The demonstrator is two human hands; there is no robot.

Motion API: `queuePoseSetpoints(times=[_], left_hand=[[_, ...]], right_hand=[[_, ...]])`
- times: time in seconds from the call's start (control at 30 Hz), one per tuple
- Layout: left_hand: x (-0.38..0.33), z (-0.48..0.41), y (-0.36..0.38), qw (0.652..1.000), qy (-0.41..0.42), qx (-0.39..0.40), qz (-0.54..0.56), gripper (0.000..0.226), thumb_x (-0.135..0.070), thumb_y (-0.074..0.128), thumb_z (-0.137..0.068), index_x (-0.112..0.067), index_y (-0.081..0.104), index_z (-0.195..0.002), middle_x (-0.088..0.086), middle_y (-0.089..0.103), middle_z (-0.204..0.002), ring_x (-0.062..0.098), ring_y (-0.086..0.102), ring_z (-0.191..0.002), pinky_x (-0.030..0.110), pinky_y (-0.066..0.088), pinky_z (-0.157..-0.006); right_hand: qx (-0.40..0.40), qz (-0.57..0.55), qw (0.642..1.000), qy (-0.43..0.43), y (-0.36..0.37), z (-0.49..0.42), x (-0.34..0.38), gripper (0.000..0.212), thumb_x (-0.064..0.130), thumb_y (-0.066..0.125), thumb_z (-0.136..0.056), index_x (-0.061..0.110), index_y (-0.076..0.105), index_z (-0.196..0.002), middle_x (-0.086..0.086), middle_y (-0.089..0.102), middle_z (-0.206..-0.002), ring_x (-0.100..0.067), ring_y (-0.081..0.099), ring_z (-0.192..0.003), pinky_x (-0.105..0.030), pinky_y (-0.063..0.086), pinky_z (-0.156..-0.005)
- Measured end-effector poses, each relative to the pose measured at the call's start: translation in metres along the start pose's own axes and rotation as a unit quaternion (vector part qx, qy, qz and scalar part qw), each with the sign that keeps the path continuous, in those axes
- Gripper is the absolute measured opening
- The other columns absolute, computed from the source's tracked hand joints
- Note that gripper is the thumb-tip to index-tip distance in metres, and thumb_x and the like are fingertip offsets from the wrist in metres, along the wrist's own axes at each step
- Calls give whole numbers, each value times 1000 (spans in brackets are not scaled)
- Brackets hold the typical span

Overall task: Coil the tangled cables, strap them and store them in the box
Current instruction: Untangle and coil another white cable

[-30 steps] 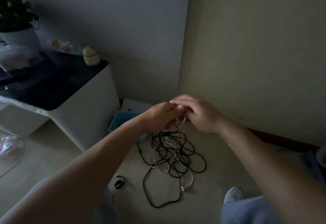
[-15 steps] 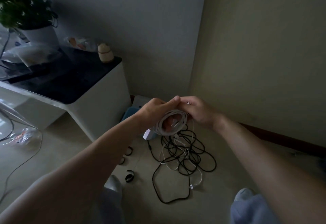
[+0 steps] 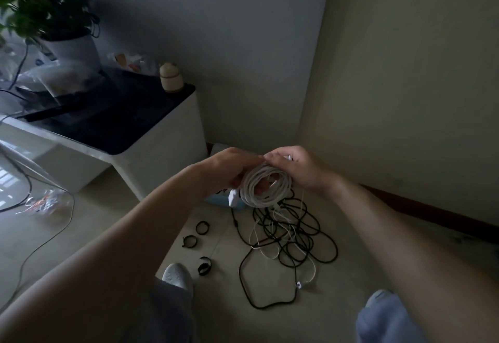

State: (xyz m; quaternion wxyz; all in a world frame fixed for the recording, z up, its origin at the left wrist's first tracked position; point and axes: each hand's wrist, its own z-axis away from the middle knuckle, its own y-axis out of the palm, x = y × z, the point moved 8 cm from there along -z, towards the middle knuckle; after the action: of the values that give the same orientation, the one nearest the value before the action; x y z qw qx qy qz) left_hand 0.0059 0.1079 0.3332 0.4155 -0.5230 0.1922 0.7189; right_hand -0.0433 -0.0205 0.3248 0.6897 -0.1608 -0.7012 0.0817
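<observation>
Above floor (image 3: 356, 283), 2 hands (image 3: 229, 171) (image 3: 301, 171) grip coil (image 3: 266, 190).

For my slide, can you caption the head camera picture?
Left hand and right hand hold a white cable coil above tangled cables and straps.

Dim light fills the corner in front of me: a grey wall (image 3: 216, 32) at 12 o'clock meets a cream wall (image 3: 418, 73) at 2 o'clock, a dark baseboard (image 3: 432, 211) running along its foot. At 10 o'clock stands a white cabinet (image 3: 162, 153) with a black top, bearing a potted plant (image 3: 48, 10) and a small beige jar (image 3: 171, 78). Pale floor (image 3: 108, 199) spreads beneath, from 4 to 8 o'clock.
</observation>
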Motion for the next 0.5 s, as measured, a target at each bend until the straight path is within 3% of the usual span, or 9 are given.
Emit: queuePoseSetpoints(times=[0.1,0.2,0.27,0.37,0.5], left_hand=[[13,4,0,997,-23,63,40,30,-29,62,-96,-2,74,-98,15,74,-97,23,70,-90,39,56,-92],[32,4,-5,991,-50,67,102,28,-23,59,-98,2,70,-99,9,75,-86,16,72,-77,30,61,-73],[48,4,-7,989,-73,44,118,27,-19,57,-100,6,67,-105,8,74,-81,14,71,-72,26,59,-67],[72,3,-18,989,-93,-15,112,33,-17,61,-98,12,65,-113,10,71,-82,15,67,-70,27,56,-70],[99,-4,-56,984,-98,-125,83,35,-21,72,-92,11,69,-105,16,67,-89,20,63,-76,31,52,-77]], right_hand=[[1,-30,1000,9,10,-3,-3,24,55,63,-84,40,77,-97,8,77,-100,-7,72,-95,-22,55,-79],[0,-38,999,38,22,-9,-11,27,54,67,-82,32,77,-94,2,77,-105,-14,72,-99,-32,57,-88],[20,-3,998,65,33,-14,-21,17,45,66,-90,32,75,-93,2,77,-104,-13,71,-100,-37,55,-94],[34,54,993,103,55,-24,-39,15,31,61,-100,24,73,-103,0,75,-107,-15,69,-104,-42,52,-101],[24,53,989,133,88,-45,-54,22,32,63,-98,15,70,-110,-2,69,-105,-22,66,-102,-34,53,-88]])
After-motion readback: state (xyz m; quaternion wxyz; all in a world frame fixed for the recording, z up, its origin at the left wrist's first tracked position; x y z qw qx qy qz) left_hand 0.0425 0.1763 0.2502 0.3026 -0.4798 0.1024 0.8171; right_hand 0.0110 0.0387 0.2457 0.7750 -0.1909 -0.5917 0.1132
